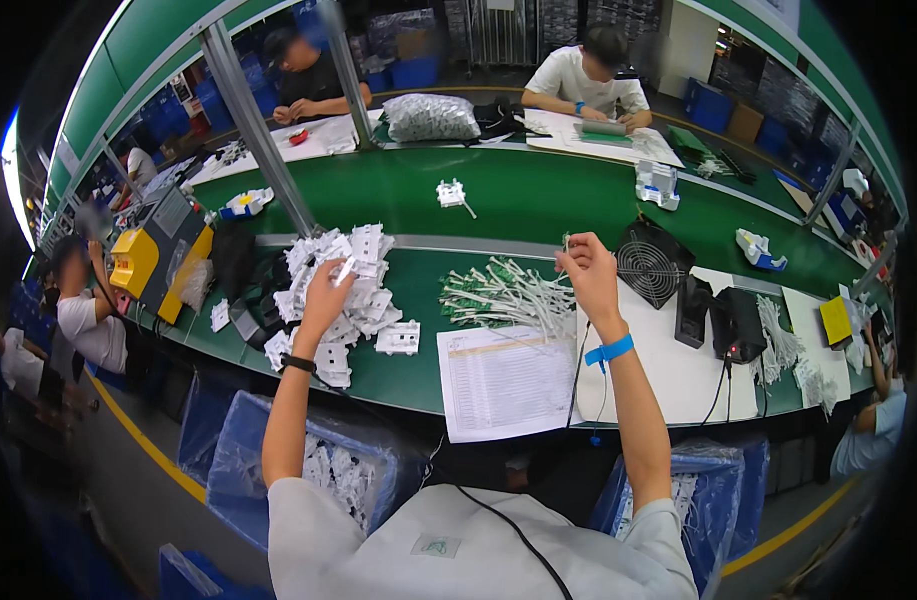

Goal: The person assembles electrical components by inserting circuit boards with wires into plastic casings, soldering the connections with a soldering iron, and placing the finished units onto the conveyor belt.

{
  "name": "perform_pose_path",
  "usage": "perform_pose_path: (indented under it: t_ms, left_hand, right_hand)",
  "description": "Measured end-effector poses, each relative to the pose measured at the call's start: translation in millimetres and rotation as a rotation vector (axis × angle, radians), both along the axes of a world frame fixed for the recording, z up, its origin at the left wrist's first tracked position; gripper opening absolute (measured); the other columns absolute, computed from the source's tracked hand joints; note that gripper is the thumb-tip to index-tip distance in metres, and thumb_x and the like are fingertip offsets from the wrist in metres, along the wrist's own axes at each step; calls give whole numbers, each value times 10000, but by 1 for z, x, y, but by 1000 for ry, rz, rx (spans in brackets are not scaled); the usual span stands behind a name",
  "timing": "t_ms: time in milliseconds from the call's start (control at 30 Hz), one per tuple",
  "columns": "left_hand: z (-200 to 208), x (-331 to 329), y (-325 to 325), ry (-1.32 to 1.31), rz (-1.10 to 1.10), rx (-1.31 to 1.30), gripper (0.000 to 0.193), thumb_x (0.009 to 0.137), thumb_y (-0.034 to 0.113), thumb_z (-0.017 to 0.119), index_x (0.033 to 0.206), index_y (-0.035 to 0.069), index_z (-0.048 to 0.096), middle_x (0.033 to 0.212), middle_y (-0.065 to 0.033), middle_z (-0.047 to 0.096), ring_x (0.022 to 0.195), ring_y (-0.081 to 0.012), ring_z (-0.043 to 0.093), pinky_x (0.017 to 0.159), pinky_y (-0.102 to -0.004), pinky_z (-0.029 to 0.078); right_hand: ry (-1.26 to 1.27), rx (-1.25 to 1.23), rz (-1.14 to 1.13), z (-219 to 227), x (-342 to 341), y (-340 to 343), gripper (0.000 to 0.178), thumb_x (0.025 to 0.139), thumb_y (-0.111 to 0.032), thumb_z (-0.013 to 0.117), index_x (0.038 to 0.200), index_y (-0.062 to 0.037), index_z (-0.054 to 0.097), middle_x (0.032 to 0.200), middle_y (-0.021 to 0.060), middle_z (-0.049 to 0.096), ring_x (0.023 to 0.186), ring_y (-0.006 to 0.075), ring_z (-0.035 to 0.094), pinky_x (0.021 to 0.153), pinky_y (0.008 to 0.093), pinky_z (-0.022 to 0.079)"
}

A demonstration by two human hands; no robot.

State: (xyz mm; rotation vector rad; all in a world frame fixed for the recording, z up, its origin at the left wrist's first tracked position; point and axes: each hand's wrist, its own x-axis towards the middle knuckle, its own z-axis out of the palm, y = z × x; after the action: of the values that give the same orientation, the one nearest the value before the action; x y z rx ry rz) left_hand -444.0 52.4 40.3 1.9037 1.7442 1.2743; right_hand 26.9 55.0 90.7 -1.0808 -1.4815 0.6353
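Note:
My left hand (327, 293), with a black band at the wrist, reaches into a heap of white plastic housings (364, 246). Its fingers are closed on a white plastic housing (345, 269) at the near side of the heap's top. My right hand (591, 268), wearing a blue wrist strap, is raised just right of a pile of small green circuit boards with white wires (503, 293). Thumb and forefinger pinch a small circuit board (565, 243), mostly covered by the fingertips. One separate white housing (397, 338) lies flat between the heap and a printed sheet.
The printed sheet (506, 385) overhangs the bench's front edge. A black fan (654, 262) and black power boxes (736, 325) stand right. A white assembly (456, 195) sits on the green belt (378, 190) ahead. Lined blue bins (240, 440) flank me. People work across the belt.

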Motion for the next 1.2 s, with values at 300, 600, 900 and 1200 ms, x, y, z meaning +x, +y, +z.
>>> perform_pose_path:
  t_ms: [300, 600, 900, 1200]
  left_hand:
    - [31, 19, -18, 42, 101, 86, 263, 967, 136, 627, 1154, -22, 722, 1065, -197, 752, 1003, -323, 719, 900, -351, 521]
    - [118, 152, -95, 62, -564, 343, 365, 720, -89, 711, 1038, 73, 791, 1147, -98, 701, 1026, -249, 666, 804, -336, 573]
    - [145, 196, -147, 440, -691, 785, 346, 666, 15, 742, 1001, 91, 783, 930, -37, 676, 882, -225, 673, 828, -363, 641]
    - [134, 211, -151, 568, -753, 854, 344, 675, -9, 747, 1014, 48, 765, 958, -65, 673, 896, -235, 671, 861, -380, 639]
  right_hand:
    - [235, -79, 84, 30, 12, -23, 230, 1027, -118, 587, 1150, 41, 698, 667, 18, 593, 485, 69, 523, 449, 216, 411]
    - [-102, 287, 122, 61, -37, -85, 250, 916, 4, 662, 1139, -45, 765, 744, 28, 563, 604, 105, 514, 514, 259, 359]
    - [-335, 500, 114, 76, -33, -130, 344, 800, 68, 745, 1109, -79, 781, 775, 60, 594, 602, 164, 582, 513, 286, 464]
    - [-448, 416, 122, 73, -28, -144, 266, 788, 36, 744, 1034, -60, 779, 839, 65, 620, 662, 188, 616, 558, 300, 497]
